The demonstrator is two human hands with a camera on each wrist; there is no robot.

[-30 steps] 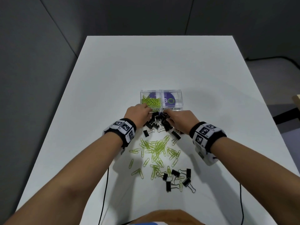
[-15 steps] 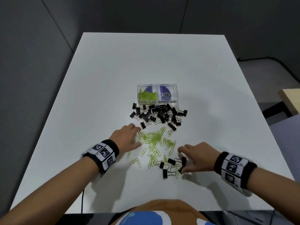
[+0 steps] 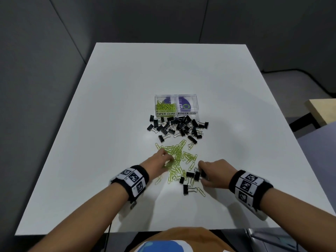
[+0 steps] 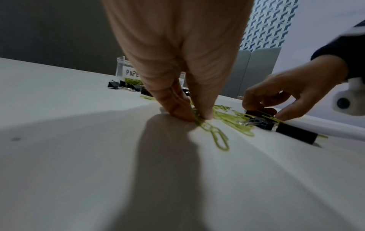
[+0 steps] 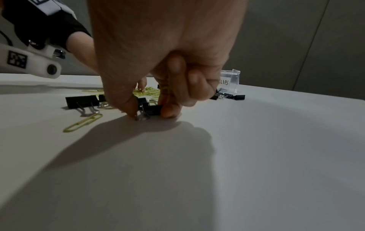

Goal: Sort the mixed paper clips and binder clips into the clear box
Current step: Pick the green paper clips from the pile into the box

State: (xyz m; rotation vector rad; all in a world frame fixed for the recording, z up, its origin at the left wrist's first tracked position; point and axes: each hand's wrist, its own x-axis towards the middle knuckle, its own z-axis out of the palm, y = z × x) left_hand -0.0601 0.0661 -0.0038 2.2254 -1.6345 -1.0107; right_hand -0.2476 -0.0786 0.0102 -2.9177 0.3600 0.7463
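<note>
While both hands work at the near edge of the white table [image 3: 112,110], the heap of black binder clips [image 3: 179,127] lies between them and the clear box [image 3: 176,106], just in front of its labelled wall. A black cable [image 3: 108,231] hangs off the near table edge, and each wrist wears a black band with white coded tags [image 3: 133,180].

The box has two compartments: the left one, marked PAPER CLIPS, holds a small nest of yellow-green clips; the right one, marked BINDER CLIPS, shows only a purple disc on its floor. Loose yellow-green paper clips [image 3: 179,157] are scattered nearer the person, with a few stray binder clips [image 3: 187,188] beside them.

The left hand [image 3: 157,161] has thumb and fingertips [image 4: 177,109] pressed together on the table, pinching a paper clip at the edge of the scatter. The right hand [image 3: 213,172] has its fingers curled, thumb and forefinger gripping a small black binder clip [image 5: 153,109] that touches the table.
</note>
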